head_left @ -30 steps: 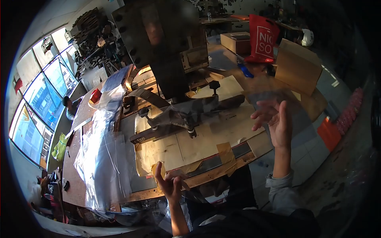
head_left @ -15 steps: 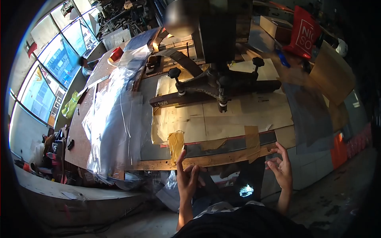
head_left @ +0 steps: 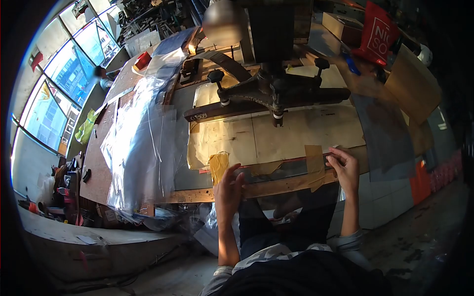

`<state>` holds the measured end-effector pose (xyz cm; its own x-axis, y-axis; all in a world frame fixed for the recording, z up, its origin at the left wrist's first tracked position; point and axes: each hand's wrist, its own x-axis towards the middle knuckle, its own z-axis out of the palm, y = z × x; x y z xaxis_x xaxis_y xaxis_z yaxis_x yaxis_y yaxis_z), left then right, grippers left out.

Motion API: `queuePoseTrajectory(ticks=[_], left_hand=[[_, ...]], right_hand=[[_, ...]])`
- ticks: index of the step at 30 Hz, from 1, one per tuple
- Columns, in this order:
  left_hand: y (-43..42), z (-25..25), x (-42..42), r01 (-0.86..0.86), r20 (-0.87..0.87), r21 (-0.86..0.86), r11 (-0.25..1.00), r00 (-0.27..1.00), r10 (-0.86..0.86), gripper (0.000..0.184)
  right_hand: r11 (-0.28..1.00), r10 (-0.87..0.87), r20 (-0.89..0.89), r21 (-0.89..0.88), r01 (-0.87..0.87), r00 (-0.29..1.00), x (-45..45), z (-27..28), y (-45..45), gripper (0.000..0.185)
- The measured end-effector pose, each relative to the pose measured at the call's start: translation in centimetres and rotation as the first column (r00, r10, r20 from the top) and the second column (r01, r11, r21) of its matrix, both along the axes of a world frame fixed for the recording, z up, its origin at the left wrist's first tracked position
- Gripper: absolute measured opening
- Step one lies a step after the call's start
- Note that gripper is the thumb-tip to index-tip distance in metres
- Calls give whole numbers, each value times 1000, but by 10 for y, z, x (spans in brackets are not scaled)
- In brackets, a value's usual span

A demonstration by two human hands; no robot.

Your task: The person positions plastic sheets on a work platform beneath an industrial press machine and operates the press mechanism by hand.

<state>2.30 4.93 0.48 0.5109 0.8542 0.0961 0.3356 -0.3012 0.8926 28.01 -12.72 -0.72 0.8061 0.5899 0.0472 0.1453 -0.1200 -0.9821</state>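
Observation:
At the table's front edge, my left hand [head_left: 228, 190] has its fingers curled together beside a yellow tape strip [head_left: 218, 165]. My right hand [head_left: 344, 167] pinches thumb against fingers near the right end of the dark strip along the board. Between the hands a thin clear plastic sheet [head_left: 284, 196] appears to be held; its outline is barely visible. In front lies a paper-covered board [head_left: 291, 140], with a second tape piece [head_left: 314, 165] on its near edge. Above it a dark metal press bar [head_left: 237, 111] runs across, with black knobs.
A stack of shiny clear sheets [head_left: 140, 143] lies on the left. Dark grey sheets [head_left: 392, 140] overhang the right side. Farther back stand a red bag [head_left: 377, 37], a cardboard box [head_left: 341, 28] and a red tape dispenser [head_left: 142, 60]. Another person [head_left: 104, 79] is by the windows.
My hands have moved up toward the board, and the fingers have closed more. A bright reflection between my forearms has gone. The view has shifted slightly.

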Motion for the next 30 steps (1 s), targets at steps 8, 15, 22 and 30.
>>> queuePoseTrajectory(ticks=[8,15,22,30], left_hand=[[13,4,2,-31,-86,43,999,996,35,27],[17,-2,1,-66,-96,81,995,993,73,26],[19,6,3,-44,-137,119,992,989,60,27],[34,3,17,-53,-138,87,995,988,65,27]], right_hand=[[997,17,61,73,-21,998,2,-7,11,22],[997,63,34,42,-65,997,7,-8,17,23],[996,44,42,73,-47,998,8,-5,23,23],[995,-3,56,101,-3,998,19,-18,37,22]])
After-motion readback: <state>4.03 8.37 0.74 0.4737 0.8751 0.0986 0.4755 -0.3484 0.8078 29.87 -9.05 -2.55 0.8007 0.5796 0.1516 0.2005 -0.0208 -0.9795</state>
